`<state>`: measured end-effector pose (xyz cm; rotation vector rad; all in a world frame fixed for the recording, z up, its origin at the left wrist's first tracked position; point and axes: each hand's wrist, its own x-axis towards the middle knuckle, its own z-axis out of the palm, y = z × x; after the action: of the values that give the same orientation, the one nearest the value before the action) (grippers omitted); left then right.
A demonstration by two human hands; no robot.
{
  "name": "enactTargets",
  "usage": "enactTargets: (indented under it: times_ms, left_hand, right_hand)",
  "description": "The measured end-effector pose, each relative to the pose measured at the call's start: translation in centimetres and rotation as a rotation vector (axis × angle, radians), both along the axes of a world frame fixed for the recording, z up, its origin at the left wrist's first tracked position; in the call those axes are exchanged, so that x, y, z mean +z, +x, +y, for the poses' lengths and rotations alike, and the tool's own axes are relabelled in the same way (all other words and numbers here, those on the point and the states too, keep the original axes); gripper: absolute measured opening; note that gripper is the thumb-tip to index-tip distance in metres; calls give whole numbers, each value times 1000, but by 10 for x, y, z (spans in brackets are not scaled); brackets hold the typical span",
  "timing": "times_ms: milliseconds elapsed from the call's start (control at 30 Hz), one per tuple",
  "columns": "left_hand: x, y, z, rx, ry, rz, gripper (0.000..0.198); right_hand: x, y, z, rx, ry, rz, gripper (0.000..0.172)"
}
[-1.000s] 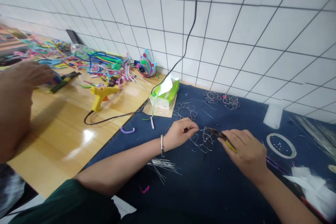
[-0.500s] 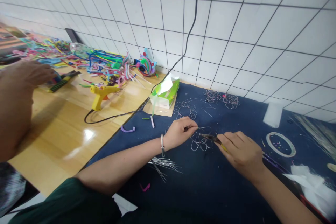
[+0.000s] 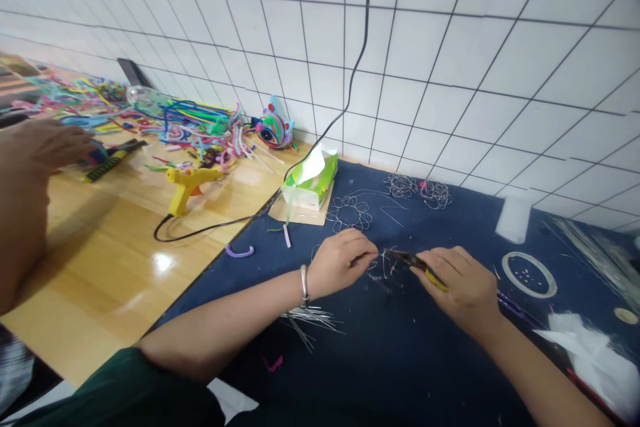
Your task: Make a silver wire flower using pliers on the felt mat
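My left hand (image 3: 340, 261) is closed in a pinch on a thin wire flower shape (image 3: 383, 265) that lies on the dark blue cloth (image 3: 400, 353). My right hand (image 3: 457, 283) is wrapped round yellow-handled pliers (image 3: 417, 263), whose dark jaws point left and meet the wire. The two hands are close together over the middle of the cloth. A silver bangle sits on my left wrist.
A finished wire flower (image 3: 350, 212), more wire tangles (image 3: 417, 188), a green tissue pack (image 3: 310, 183), a bundle of cut wires (image 3: 307, 317), a tape ring (image 3: 529, 275) and a white cup (image 3: 510, 219) are on the cloth. A yellow glue gun (image 3: 187, 183), pipe cleaners (image 3: 200, 127) and another person's arm (image 3: 25, 193) are at left.
Both hands drew slightly closer together over the wire shape; the pliers' jaws shifted a little left. The wire shape looks more gathered. The other person's arm barely moved.
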<state>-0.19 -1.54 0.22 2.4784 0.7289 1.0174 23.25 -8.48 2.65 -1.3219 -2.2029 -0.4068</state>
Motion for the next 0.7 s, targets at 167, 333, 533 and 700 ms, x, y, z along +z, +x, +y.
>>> enactTargets:
  times_ms: [167, 333, 533, 700]
  left_hand:
    - [0, 4, 3, 25, -175, -24, 13]
    - [1, 4, 4, 30, -313, -73, 13]
    - [-2, 5, 8, 25, -380, -77, 11]
    - [-7, 5, 9, 17, -495, -53, 10]
  right_hand:
    - [-4, 4, -1, -74, 103, -189, 25]
    - [-5, 9, -1, -102, 202, -313, 28]
    - [-3, 11, -1, -107, 188, -245, 26]
    - [-6, 5, -1, -89, 146, -190, 25]
